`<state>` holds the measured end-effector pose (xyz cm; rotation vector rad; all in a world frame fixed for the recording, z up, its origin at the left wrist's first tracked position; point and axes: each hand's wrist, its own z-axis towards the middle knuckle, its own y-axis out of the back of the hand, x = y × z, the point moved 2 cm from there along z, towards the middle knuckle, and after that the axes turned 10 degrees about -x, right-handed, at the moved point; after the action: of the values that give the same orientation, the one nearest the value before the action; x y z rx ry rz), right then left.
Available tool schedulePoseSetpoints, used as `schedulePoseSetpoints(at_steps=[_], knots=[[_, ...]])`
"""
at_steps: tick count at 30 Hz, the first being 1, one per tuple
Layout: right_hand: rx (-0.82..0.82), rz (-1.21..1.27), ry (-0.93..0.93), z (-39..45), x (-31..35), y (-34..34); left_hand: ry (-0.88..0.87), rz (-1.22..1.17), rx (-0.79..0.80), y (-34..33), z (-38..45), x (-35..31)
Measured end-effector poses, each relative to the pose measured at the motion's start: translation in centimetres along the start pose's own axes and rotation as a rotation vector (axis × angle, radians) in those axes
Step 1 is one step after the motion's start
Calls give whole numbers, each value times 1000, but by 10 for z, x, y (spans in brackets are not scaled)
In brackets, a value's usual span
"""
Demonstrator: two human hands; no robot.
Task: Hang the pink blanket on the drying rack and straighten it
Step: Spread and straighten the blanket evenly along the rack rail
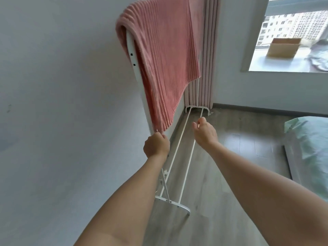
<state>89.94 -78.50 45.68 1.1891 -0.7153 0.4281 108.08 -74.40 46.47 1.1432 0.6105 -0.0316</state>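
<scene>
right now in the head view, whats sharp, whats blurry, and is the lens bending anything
Head view: the pink blanket and drying rack are fairly sharp; the cardboard box on the sill is smeared and soft; daylight from the window is bright but not blown out; wide-angle distortion stretches both forearms and leans the walls.

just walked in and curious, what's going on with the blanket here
A person is hanging a pink blanket over the top of a white drying rack beside the wall. The left hand pinches the blanket's lower corner, seemingly pulling it straight. The right hand is open and empty, hovering above the rack's lower rails, apart from the blanket. The blanket's bottom edge hangs slanted, so straightening looks unfinished.
</scene>
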Motion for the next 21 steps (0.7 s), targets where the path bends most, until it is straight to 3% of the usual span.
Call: schedulePoseSetpoints(at_steps=[4,11,21], knots=[[53,-70,-75,38,-65,35,-51,63,143,-38,-14,-73],[58,-167,-116,134,-170,126,-162,95,183,-108,-23,-231],[44,-282,-204,314,-282,176,-238,54,315,-265,46,-420]])
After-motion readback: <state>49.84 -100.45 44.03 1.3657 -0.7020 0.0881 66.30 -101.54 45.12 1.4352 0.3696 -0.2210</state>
